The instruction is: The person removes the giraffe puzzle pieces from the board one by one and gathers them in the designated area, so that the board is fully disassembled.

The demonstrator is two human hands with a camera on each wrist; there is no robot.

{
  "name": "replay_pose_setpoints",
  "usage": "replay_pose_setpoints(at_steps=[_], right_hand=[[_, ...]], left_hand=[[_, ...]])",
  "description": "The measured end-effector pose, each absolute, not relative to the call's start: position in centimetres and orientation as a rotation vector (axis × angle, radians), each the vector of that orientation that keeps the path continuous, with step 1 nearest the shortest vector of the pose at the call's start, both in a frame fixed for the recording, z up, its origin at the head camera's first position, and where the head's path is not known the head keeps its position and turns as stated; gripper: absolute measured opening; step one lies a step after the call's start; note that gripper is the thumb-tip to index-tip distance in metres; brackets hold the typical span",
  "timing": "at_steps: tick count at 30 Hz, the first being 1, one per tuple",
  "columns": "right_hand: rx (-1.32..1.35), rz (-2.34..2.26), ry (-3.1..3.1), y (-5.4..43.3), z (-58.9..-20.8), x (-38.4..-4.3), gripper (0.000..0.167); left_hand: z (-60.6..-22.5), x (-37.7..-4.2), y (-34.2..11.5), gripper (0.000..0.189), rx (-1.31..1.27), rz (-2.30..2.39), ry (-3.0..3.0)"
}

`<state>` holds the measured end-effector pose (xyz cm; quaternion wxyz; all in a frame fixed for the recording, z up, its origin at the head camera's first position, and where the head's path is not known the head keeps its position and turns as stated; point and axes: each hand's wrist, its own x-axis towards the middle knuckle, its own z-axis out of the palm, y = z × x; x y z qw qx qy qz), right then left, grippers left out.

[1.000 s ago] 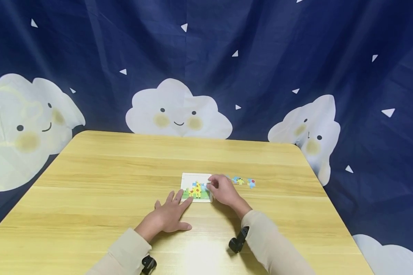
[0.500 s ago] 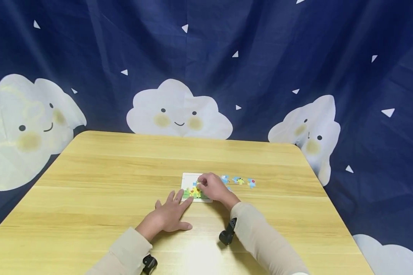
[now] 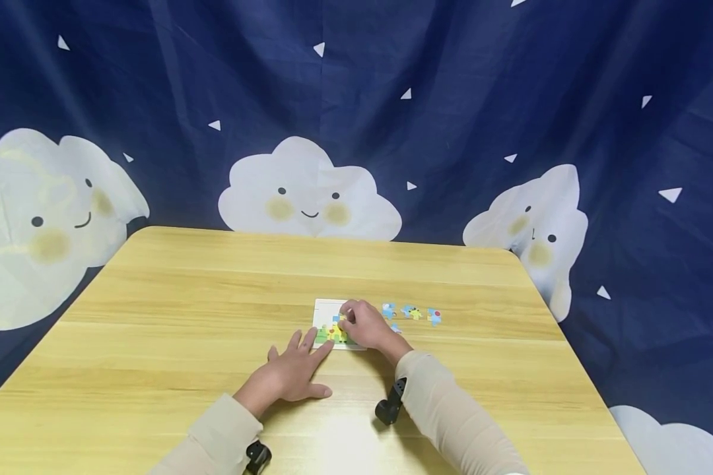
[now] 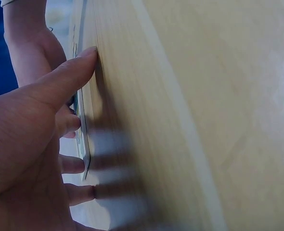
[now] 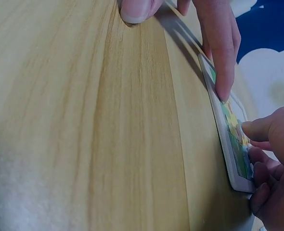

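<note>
A shallow white puzzle tray (image 3: 327, 306) lies on the wooden table, part-filled with a giraffe picture (image 3: 334, 332) on green ground. The left hand (image 3: 294, 369) lies with its fingers spread, its fingertips at the tray's lower left edge. One of its fingers (image 5: 224, 72) presses on the tray in the right wrist view. Over the right half of the tray, the right hand (image 3: 368, 326) has thumb and fingers curled together at the picture, pinching a puzzle piece that they mostly hide. Its thumb (image 5: 260, 127) touches the picture in the right wrist view.
To the right of the tray lie several loose puzzle pieces, among them a blue piece (image 3: 389, 310), a yellow and blue piece (image 3: 414, 313) and a blue and red piece (image 3: 434, 316). A dark blue curtain (image 3: 440, 119) with clouds hangs behind the table (image 3: 214, 297).
The right hand has moved left from the tray's right edge to over the picture, uncovering loose pieces on the right. In the last half second it barely moves. The left hand stays put.
</note>
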<state>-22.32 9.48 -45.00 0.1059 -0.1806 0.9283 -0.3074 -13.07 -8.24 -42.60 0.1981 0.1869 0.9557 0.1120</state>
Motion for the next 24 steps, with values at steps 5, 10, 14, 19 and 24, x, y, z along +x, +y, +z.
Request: replay_pose_setpoints(at_steps=[5, 10, 14, 19, 24], right_hand=[[-0.540, -0.923, 2.730, 9.47, -44.84, -22.19, 0.026], [-0.542, -0.941, 2.735, 9.34, -44.76, -22.11, 0.024], [-0.524, -0.960, 2.749, 9.40, -44.82, -22.08, 0.023], [-0.510, -0.989, 2.771, 9.51, -44.80, -21.97, 0.023], [-0.492, -1.031, 2.782, 9.41, -44.96, -21.75, 0.024]], left_hand=[[-42.51, -13.05, -8.25, 0.084, 0.523, 0.315, 2.674], [-42.48, -12.98, -8.35, 0.084, 0.517, 0.316, 2.671], [-42.52, -12.97, -8.33, 0.084, 0.527, 0.323, 2.672], [-42.53, -12.99, -8.24, 0.084, 0.533, 0.325, 2.677], [-42.48, -12.96, -8.26, 0.084, 0.526, 0.332, 2.672]])
